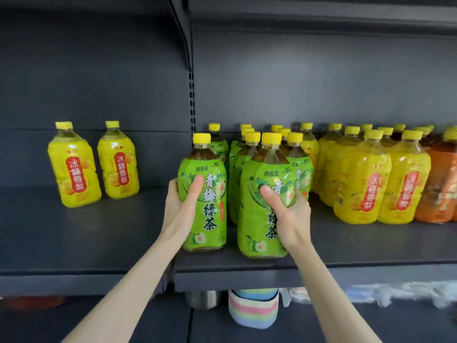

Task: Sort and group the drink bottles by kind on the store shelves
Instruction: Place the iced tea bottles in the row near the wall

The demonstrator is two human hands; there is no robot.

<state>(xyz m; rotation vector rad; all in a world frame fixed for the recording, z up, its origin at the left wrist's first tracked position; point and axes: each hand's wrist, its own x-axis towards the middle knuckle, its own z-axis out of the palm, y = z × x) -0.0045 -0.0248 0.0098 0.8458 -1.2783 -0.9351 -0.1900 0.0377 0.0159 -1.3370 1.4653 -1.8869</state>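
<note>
At the bottom of the frame two bare forearms reach up to the front edge of the dark shelf (371, 243). The left hand (181, 204) has its grip clamped on a green bottle (202, 194) at centre frame, thumb across the label. The right hand (289, 214) has its grip clamped on a second green bottle (262, 209) just to the right, thumb pressed on the label front. Both bottles stand upright, long axis vertical, yellow caps up, labels facing the camera; whether their bases rest on the shelf or sit slightly above it is hard to tell. The left one's label reads 青梅绿茶 down its length, with 两瓶量 near the top.

Behind them, more green bottles (237, 174) stand upright in rows. To the right a block of yellow bottles (371, 184) carries red labels reading 冰糖雪梨, and orange-wrapped bottles (442, 189) sit at the right edge. On the left shelf section, two yellow bottles (74, 169) with the same 冰糖雪梨 label stand side by side, well apart from the rest.
</note>
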